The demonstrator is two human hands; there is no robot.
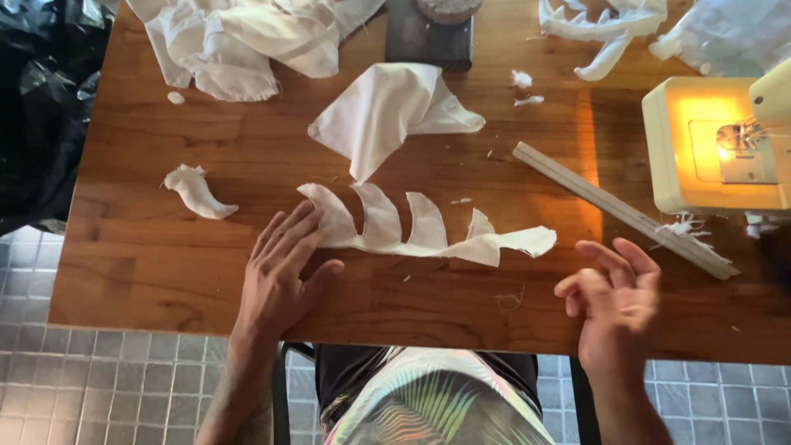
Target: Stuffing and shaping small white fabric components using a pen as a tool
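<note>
A strip of white cloth [428,235] cut into several curved flaps lies across the middle of the wooden table [148,255]. My left hand [284,272] rests flat on the table, fingers spread, its fingertips pressing the left end of that strip. My right hand [614,301] hovers over the table's near edge to the right of the strip, blurred, fingers loosely curled and apart, holding nothing. A larger folded piece of white cloth [387,111] lies just beyond the strip.
A cream sewing machine [709,144] with its lamp on stands at the right. A long pale ruler [622,210] lies slantwise beside it. White cloth heaps [239,41] and scraps [198,191] sit at the back and left. A black bag [45,99] is left of the table.
</note>
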